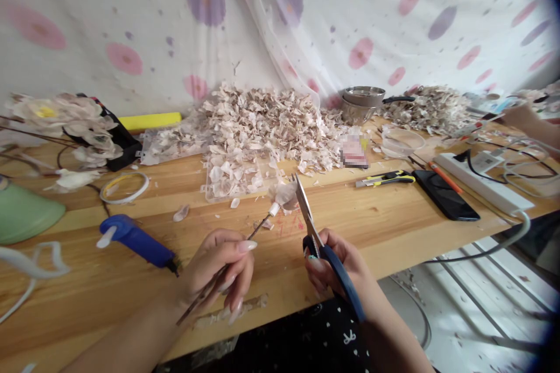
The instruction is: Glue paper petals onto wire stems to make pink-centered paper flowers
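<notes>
Pinched between the fingers of my left hand (225, 265) is a thin brown stem (259, 228). At its upper end sits a pale petal flower head (284, 193) with a white base below it. My right hand (339, 262) is closed round the dark blue handles of a pair of scissors (310, 215). The scissor blades point up and stand close beside the petals; whether they touch cannot be made out. A clear compartment box (210, 193) with loose petals lies just behind the flower head.
A large heap of dried petals (271, 122) covers the back. At left lie a blue glue gun (137, 242), a tape roll (125, 187) and finished flowers (56, 113). On the right are a utility knife (385, 179), phone (446, 195), power strip (485, 183) and another person's arm (531, 122).
</notes>
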Demonstrator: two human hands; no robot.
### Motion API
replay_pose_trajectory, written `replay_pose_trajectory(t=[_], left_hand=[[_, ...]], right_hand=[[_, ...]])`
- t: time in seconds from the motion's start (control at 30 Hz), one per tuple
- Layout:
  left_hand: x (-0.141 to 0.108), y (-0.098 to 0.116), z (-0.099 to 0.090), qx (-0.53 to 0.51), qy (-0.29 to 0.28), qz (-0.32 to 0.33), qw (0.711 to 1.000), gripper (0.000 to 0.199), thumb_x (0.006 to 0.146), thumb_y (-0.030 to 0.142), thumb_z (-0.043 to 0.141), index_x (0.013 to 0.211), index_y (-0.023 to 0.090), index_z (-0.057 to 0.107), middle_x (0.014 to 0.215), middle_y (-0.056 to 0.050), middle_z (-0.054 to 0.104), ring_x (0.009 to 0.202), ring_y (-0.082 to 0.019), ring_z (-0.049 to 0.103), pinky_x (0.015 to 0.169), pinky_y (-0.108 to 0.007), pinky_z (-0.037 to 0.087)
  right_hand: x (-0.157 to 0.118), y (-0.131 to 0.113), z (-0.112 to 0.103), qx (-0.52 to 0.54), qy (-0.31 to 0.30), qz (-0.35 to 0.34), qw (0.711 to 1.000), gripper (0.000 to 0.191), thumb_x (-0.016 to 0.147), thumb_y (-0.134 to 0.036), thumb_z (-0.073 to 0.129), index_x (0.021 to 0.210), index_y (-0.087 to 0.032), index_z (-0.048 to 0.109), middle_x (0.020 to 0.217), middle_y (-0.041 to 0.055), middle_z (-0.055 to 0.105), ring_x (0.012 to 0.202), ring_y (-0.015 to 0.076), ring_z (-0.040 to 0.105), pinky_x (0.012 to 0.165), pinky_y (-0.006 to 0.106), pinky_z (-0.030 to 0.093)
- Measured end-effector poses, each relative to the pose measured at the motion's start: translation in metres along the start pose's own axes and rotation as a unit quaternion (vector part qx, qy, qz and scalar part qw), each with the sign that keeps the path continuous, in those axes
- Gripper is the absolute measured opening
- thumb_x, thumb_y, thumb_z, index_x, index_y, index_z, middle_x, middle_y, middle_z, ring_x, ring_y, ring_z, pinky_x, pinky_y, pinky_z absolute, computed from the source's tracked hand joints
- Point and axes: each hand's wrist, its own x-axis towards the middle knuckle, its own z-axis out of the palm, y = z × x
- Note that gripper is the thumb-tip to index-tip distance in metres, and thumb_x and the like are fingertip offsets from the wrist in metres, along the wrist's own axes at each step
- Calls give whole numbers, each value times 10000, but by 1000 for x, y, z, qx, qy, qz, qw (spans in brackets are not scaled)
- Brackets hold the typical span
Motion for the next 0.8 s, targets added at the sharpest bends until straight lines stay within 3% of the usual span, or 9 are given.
replay_pose_trajectory(t=[0.37,0.8], left_hand=[[-1,2,0,1,-1,-9,1000,514,817,376,615,381,189,418,305,-37,528,259,-64,322,356,-233,204],[-1,-5,-4,-3,-9,32,999,538,856,335,563,382,185,356,290,-28,490,268,-66,349,368,-251,197]], right_hand=[[-2,2,-2,4,12,20,1000,532,646,-477,868,774,-207,428,614,-80,489,456,25,358,434,173,264],[-6,-2,-5,-3,18,10,1000,480,672,-439,858,768,-203,451,643,-58,527,442,26,362,392,166,271]])
